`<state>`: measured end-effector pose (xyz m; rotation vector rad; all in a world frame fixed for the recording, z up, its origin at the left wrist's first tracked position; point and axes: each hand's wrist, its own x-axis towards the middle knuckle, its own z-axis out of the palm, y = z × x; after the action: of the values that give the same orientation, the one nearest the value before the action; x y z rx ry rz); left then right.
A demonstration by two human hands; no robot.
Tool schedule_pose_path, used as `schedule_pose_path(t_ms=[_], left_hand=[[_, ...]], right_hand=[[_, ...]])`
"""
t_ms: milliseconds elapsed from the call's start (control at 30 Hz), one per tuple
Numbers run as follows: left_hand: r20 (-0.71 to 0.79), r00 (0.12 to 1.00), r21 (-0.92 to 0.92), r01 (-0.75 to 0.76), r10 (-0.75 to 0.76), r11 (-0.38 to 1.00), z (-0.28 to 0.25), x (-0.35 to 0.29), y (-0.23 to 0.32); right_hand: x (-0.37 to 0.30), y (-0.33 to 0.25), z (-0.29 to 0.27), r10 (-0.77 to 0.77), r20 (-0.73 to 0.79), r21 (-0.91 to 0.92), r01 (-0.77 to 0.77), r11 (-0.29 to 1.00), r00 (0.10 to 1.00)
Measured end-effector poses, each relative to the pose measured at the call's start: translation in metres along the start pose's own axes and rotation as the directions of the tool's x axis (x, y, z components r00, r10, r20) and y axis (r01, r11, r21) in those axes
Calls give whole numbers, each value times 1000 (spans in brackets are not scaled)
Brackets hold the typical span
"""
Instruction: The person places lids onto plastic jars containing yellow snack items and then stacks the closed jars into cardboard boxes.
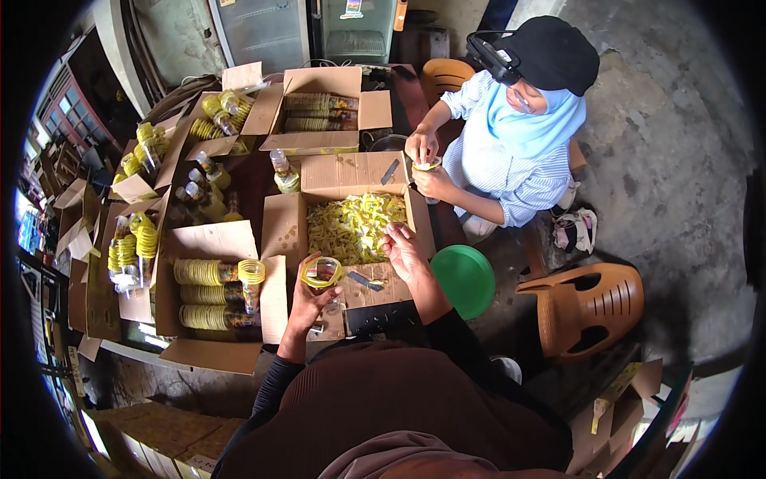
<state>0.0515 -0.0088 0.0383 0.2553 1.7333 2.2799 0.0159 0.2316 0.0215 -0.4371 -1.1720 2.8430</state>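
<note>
Left hand (307, 295) had its grip closed round a small clear bottle (322, 275) with a yellow cap, held up just in front of the open cardboard box (279, 227) full of loose yellow labels (351, 225). Right hand (403, 247) was open, fingers spread, reaching over the box's near edge and touching the pile. Across the tabletop another person (511, 136) was handling a bottle too. Green lid (464, 279) sat just right of the box.

The left hand (307, 297) hides most of the bottle (323, 279) it holds.
</note>
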Motion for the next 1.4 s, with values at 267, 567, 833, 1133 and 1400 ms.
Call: schedule_pose_path(t_ms=[267, 567, 833, 1133, 1400], left_hand=[[68, 997, 21, -38, 36, 999, -18, 10, -8], [250, 942, 288, -292, 223, 912, -22, 22, -6], [322, 947, -37, 6, 7, 999, -20, 20, 13], [115, 988, -11, -98, 99, 995, -19, 33, -4], [-70, 990, 4, -126, 126, 992, -29, 41, 16]], right_hand=[[-31, -10, 34, -554, 130, -409, 553, 726, 822], [-49, 8, 38, -215, 365, -674, 417, 610, 906], [-48, 16, 35, 179, 429, -629, 151, 762, 886], [-26, 16, 28, 55, 303, -646, 163, 745, 951], [-11, 62, -47, -62, 387, -914, 392, 106, 920]])
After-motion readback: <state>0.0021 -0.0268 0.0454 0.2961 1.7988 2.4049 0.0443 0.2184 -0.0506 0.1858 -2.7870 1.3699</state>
